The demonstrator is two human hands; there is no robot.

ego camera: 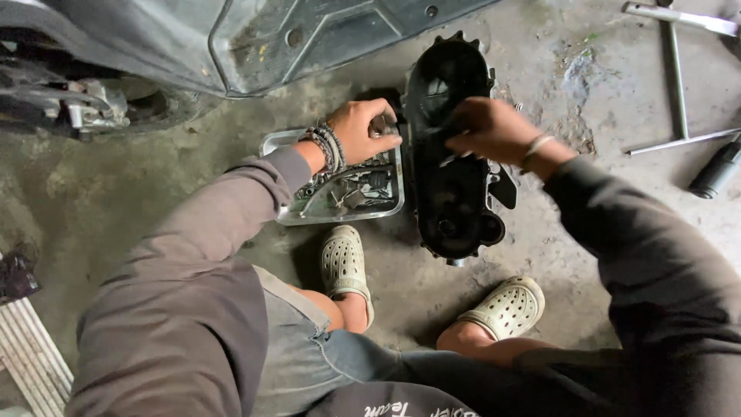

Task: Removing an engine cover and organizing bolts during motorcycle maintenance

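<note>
Black engine cover, a long ribbed casting lying open-side up on stained concrete floor, sits directly beneath the right hand, whose curled fingers hide whatever they pinch, while the left hand grips a small indistinct part above a dented metal tray of greasy hardware.

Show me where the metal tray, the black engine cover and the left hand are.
metal tray (340,212), head view, on its near rim.
black engine cover (451,197), head view, on its dark inner face.
left hand (363,130), head view, on the back of the hand.
</note>
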